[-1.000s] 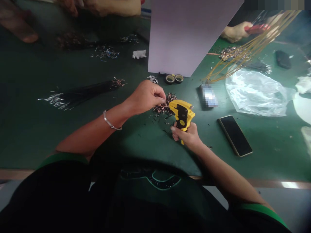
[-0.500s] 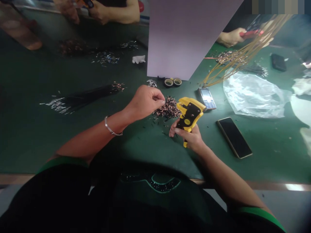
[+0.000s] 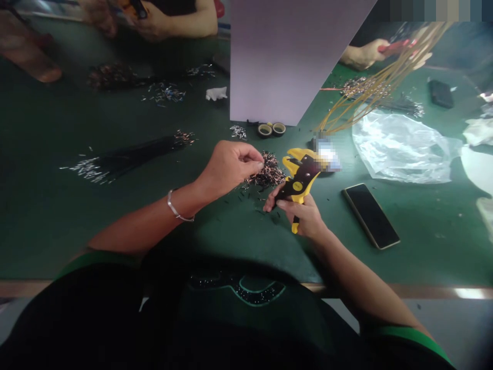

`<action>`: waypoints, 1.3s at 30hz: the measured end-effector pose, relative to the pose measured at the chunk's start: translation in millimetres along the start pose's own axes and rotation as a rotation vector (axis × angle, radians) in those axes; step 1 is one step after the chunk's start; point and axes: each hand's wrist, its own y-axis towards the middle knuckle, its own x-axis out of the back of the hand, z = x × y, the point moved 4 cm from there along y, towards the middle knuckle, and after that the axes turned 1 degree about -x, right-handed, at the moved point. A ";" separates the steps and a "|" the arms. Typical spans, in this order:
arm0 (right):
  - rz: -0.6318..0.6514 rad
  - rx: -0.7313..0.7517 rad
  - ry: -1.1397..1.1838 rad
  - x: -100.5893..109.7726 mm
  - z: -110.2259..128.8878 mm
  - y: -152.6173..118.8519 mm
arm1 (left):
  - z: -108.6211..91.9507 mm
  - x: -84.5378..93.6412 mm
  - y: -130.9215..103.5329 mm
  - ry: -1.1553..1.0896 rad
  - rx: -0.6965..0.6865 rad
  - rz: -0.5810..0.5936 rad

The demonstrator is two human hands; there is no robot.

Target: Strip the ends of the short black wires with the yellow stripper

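My right hand [image 3: 306, 213] is wrapped round the handles of a yellow and black wire stripper [image 3: 302, 180]. Its jaws stand apart and point up and left, with no wire visible between them. Left of the tool, my left hand [image 3: 231, 167] has thumb and forefinger pinched together at the edge of a heap of short black wires with copper ends [image 3: 272, 173]. Whatever sits in that pinch is too small to make out. Small silvery pieces [image 3: 239, 132] lie just behind the heap.
A black wire bundle [image 3: 134, 155] lies left; tape rolls [image 3: 271, 129] sit before an upright pale panel [image 3: 285, 61]. On the right are a phone [image 3: 372, 216], a clear plastic bag [image 3: 404, 149] and yellow wires [image 3: 365, 97]. Co-workers' hands [image 3: 367, 54] work across the table.
The stripper's jaws have spread wider and the tool has tipped slightly. My left hand stays pinched near the heap, a little lower. The whole view has shifted slightly.
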 end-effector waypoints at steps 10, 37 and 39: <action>-0.026 -0.039 -0.012 -7.4 -0.1 -0.9 | 11.0 -17.2 -7.3 -0.299 0.152 -0.020; -0.056 -0.001 -0.109 -0.1 -4.3 -0.6 | 12.0 -33.4 -19.5 -0.179 0.186 0.135; -0.047 0.006 -0.099 0.5 -3.2 -0.8 | 13.8 -31.2 -17.1 -0.176 0.184 0.119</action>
